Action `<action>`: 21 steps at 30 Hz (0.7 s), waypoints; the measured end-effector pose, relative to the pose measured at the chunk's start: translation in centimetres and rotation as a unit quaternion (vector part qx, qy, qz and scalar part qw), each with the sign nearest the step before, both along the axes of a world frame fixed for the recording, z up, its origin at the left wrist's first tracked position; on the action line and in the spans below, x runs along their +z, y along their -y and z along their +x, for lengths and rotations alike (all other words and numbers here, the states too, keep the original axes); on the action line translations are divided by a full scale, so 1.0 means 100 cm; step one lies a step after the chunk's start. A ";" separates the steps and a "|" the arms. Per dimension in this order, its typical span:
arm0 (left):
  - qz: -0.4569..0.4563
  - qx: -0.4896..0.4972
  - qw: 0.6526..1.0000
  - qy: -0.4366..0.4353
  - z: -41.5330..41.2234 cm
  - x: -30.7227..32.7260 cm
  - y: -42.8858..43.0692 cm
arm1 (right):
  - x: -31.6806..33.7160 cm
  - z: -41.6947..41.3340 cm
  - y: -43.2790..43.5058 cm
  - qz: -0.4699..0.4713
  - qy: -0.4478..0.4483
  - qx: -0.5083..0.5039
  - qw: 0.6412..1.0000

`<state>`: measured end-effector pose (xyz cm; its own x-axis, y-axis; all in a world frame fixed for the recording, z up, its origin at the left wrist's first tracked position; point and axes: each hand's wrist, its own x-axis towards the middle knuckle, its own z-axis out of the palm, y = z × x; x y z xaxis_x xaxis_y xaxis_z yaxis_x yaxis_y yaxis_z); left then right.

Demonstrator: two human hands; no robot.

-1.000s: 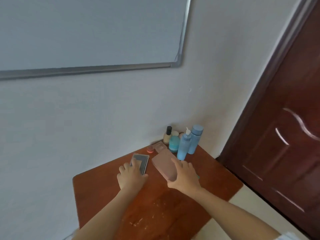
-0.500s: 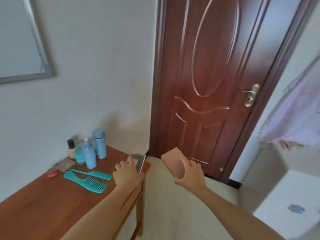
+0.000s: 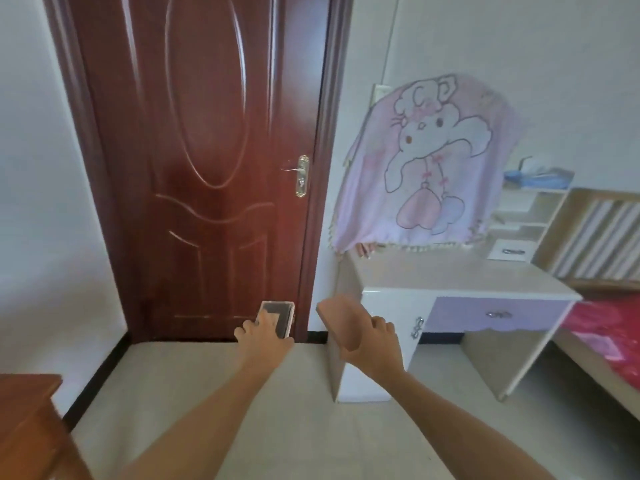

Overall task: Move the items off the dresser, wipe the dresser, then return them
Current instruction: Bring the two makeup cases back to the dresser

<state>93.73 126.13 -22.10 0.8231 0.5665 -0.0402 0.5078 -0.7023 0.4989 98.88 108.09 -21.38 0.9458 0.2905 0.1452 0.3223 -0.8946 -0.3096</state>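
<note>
My left hand (image 3: pixel 265 336) holds a flat compact (image 3: pixel 278 315) with a dark face and pale rim, out over the floor in front of the door. Just to its right, my right hand (image 3: pixel 375 344) grips a pink rectangular case (image 3: pixel 337 323). Both hands are at about the same height, a short gap apart. The brown wooden dresser (image 3: pixel 24 403) shows only as a corner at the bottom left, well behind and left of both hands. A white vanity table (image 3: pixel 450 275) with a lilac drawer stands just beyond my right hand.
A dark red door (image 3: pixel 207 161) is shut straight ahead. A pink cartoon cloth (image 3: pixel 426 161) drapes over the vanity's back. A bed with red bedding (image 3: pixel 609 327) sits at the far right. Pale floor (image 3: pixel 194 386) lies beneath my arms.
I have turned right, away from the dresser. Both hands lifted the compact and the pink case off its top and carried them toward the white vanity. The dresser slid to the bottom left.
</note>
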 end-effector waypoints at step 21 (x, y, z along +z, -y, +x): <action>-0.014 -0.162 0.986 0.035 0.241 0.005 0.149 | 0.011 0.172 0.143 -0.017 -0.018 -0.201 0.979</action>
<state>117.85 111.26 -21.57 0.9621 0.2724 0.0117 0.2220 -0.8076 0.5463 116.03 93.74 -20.30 0.9892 -0.1013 0.1062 -0.0677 -0.9570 -0.2822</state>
